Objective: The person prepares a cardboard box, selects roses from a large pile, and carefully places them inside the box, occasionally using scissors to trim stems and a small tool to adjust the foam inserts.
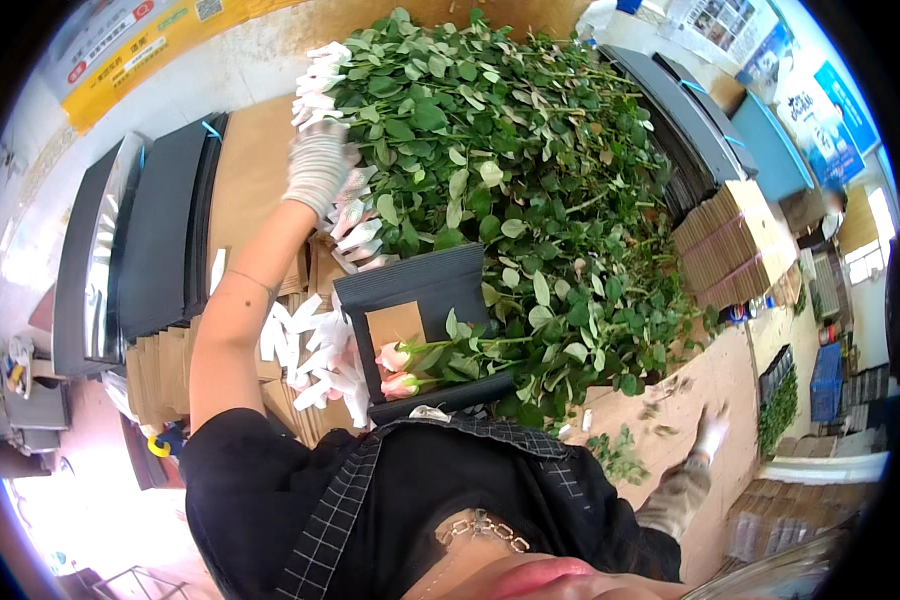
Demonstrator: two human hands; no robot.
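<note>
My left hand (318, 170), in a striped knit glove, reaches over the flower heads wrapped in white sleeves (358, 235) at the left edge of a big pile of leafy rose stems (530, 150). Its fingers are blurred against the sleeves, and I cannot tell whether they grip one. Close to my chest, two pink roses (400, 385) lie side by side on a folded black corrugated sheet (420, 275) with a brown card piece (395, 325) on it. My right hand (711, 432), also gloved, is out to the right over the tabletop, somewhat blurred, its fingers apart and holding nothing visible.
Loose white sleeves (315, 350) are heaped left of the black sheet. Stacks of black sheets (165, 220) stand at the left, with more (670, 120) at the far right. Bundled brown cardboard (730, 245) sits right of the pile. Leaf scraps (620, 455) litter the tabletop.
</note>
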